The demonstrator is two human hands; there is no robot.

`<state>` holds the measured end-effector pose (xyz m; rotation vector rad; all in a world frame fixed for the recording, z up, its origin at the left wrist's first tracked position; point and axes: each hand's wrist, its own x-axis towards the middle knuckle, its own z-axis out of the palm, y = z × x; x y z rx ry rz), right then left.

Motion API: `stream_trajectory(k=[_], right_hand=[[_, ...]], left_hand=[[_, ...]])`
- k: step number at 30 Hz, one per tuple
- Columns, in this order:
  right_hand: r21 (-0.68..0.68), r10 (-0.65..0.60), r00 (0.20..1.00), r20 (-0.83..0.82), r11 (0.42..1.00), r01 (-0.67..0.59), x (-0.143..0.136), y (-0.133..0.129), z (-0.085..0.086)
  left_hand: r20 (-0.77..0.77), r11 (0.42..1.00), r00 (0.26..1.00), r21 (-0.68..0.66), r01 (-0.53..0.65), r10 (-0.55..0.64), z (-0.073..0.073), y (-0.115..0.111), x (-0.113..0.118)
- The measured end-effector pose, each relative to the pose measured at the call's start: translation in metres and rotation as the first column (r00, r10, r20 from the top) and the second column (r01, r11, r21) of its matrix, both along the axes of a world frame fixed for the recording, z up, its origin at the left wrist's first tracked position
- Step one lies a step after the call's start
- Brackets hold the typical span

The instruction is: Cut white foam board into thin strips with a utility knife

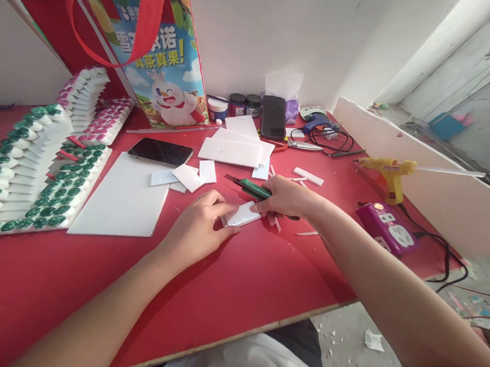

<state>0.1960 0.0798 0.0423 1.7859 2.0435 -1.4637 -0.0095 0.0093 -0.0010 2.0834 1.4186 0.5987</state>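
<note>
- Left hand [207, 220] pinches a small board [246, 214], in front of the bag [168, 84].
- Right hand [289, 197] clamps a knife [253, 189], above that board.
- Just right of the bag: 3 jars [237, 105], contents hidden from me.

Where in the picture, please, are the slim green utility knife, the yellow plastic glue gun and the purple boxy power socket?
Slim green utility knife [254, 189]: head view, middle of its handle.
Yellow plastic glue gun [389, 169]: head view, its body's middle.
Purple boxy power socket [388, 229]: head view, its outlet face.
</note>
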Motion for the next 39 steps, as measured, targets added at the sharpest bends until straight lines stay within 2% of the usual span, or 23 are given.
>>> stream_trajectory(k=[4,5,7,9,11,13,15,18,19,21,23,26,30,34,36,39], right_hand=[[0.006,-0.022,0.999,-0.048,1.000,0.022,0.004,0.000,-0.001],[0.021,-0.055,0.996,-0.071,0.998,0.057,0.006,0.000,-0.001],[0.083,-0.196,0.965,-0.174,0.974,0.213,0.008,-0.001,0.000],[0.129,-0.374,0.844,-0.385,0.883,0.451,0.007,-0.002,0.002],[0.057,-0.447,0.631,-0.634,0.787,0.615,-0.003,-0.007,0.006],[-0.048,-0.427,0.502,-0.752,0.795,0.605,-0.019,-0.015,0.009],[-0.115,-0.394,0.448,-0.802,0.839,0.533,-0.037,-0.026,0.011],[-0.170,-0.418,0.391,-0.820,0.830,0.530,-0.058,-0.037,0.012],[-0.172,-0.425,0.385,-0.819,0.823,0.542,-0.060,-0.038,0.010],[-0.149,-0.409,0.400,-0.820,0.828,0.541,-0.058,-0.035,0.006],[-0.114,-0.357,0.440,-0.824,0.865,0.489,-0.049,-0.029,0.001],[-0.051,-0.260,0.525,-0.811,0.924,0.379,-0.036,-0.021,-0.007],[0.055,-0.148,0.628,-0.764,0.955,0.291,-0.033,-0.020,-0.010],[0.029,-0.206,0.660,-0.722,0.945,0.327,-0.037,-0.022,-0.007],[0.005,-0.255,0.631,-0.733,0.925,0.379,-0.035,-0.020,-0.007],[-0.053,-0.339,0.471,-0.815,0.852,0.521,-0.027,-0.012,-0.008]], left_hand=[[-0.029,0.995,0.999,0.097,0.022,-0.019,-0.003,-0.002,0.004],[-0.007,0.990,1.000,0.142,0.022,-0.022,-0.004,-0.002,0.003],[0.064,0.963,0.998,0.269,-0.022,0.005,-0.004,0.000,0.001],[0.148,0.890,0.985,0.433,-0.142,0.085,-0.003,0.002,-0.002],[0.208,0.808,0.965,0.535,-0.246,0.156,0.000,0.004,-0.004],[0.245,0.753,0.949,0.582,-0.307,0.198,0.003,0.004,-0.003],[0.288,0.721,0.931,0.593,-0.359,0.225,0.004,0.003,-0.002],[0.343,0.696,0.907,0.590,-0.409,0.243,0.003,0.001,0.001],[0.357,0.714,0.905,0.569,-0.408,0.233,0.002,0.001,0.001],[0.404,0.791,0.890,0.466,-0.397,0.209,0.002,0.000,0.001],[0.492,0.871,0.842,0.288,-0.398,0.222,0.005,-0.001,0.000],[0.578,0.931,0.757,-0.015,-0.365,0.306,0.013,0.000,-0.002],[0.657,0.940,0.682,-0.131,-0.316,0.321,0.016,0.002,-0.004],[0.755,0.935,0.558,-0.224,-0.277,0.346,0.007,0.006,-0.003],[0.779,0.912,0.484,-0.284,-0.295,0.399,0.003,0.008,-0.003],[0.791,0.858,0.367,-0.361,-0.365,0.489,0.002,0.010,-0.005]])
